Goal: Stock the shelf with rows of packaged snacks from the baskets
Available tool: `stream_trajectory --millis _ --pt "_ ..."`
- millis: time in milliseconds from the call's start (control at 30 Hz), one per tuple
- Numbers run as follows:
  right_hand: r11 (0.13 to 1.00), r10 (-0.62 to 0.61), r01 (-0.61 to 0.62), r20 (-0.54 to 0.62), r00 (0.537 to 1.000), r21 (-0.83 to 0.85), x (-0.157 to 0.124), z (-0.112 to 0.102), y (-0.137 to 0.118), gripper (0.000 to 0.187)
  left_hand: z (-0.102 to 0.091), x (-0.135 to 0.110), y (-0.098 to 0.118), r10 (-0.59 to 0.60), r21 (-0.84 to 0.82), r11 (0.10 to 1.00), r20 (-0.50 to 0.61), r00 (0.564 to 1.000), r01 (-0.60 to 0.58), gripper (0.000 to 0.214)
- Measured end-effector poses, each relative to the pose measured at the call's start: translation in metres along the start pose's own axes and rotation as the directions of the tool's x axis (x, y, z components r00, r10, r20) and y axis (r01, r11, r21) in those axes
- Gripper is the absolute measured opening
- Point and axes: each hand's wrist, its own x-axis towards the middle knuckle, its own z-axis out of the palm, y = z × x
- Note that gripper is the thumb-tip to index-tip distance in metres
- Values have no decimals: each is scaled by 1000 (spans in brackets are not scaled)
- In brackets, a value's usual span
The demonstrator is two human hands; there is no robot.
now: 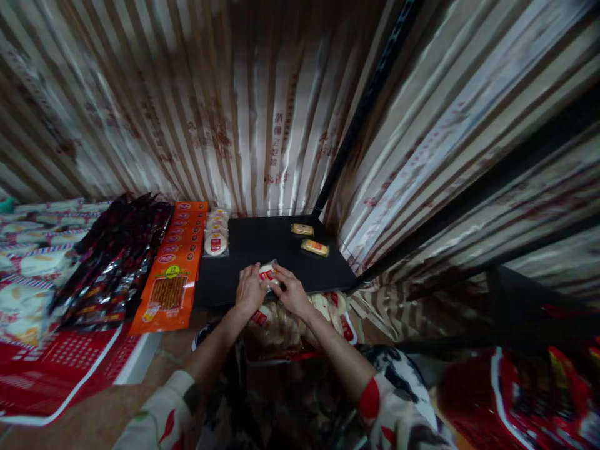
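My left hand (249, 289) and my right hand (289, 290) are both closed on one small clear packet of round white cakes with a red label (268, 274), held just above the front of a black shelf (262, 240). A row of the same cake packets (216, 232) lies at the shelf's left end. Two small yellow snack packets (315, 248) lie at the back right of the shelf. Below my hands sits a large bag with several more cake packets (323, 312).
Left of the shelf lie orange snack bags (173, 265), dark glossy bags (117, 262) and pale packets (28, 262). A red printed carton (60, 369) sits at the lower left. Red bags (525, 394) fill the lower right. A black upright post (360, 112) rises behind the shelf.
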Motion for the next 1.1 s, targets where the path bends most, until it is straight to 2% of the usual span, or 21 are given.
stream_trajectory --millis 67,133,200,267,367,433,500,633,733,800,967,1100 --pt "986 32 -31 -4 999 167 6 1 -1 21 -2 0 -2 -122 -92 989 -50 991 117 46" --pt "934 112 -84 -62 992 348 11 4 -1 28 -3 -1 -6 -185 -154 973 -58 981 174 39" --pt "857 237 -145 -128 963 495 15 7 0 43 -5 -2 -12 -214 -185 963 -71 974 198 30" --pt "787 363 -221 -143 921 576 17 11 -2 51 -5 -2 -19 -257 -234 945 -107 960 227 27" --pt "692 470 -356 -18 883 628 16 20 -13 54 -3 -2 -33 -322 -313 914 -171 931 258 30" --pt "646 459 -417 110 881 639 16 29 -24 49 -3 -3 -42 -354 -349 897 -197 914 272 31" --pt "668 402 -419 175 899 615 19 41 -36 35 -6 -5 -49 -381 -369 884 -209 901 288 32" --pt "794 350 -366 128 928 485 39 67 -50 19 -24 -10 -56 -371 -321 906 -288 883 276 39" --pt "846 368 -366 71 927 387 62 84 -53 17 -41 -9 -59 -287 -194 955 -406 868 225 47" --pt "868 390 -377 26 921 323 77 95 -54 17 -49 -6 -63 -203 -107 979 -435 877 173 47" --pt "901 422 -415 -41 906 125 103 117 -60 19 -53 6 -81 5 62 998 -359 933 18 47" --pt "911 410 -411 -59 910 -16 110 126 -66 13 -54 19 -94 29 108 994 -302 953 4 47"
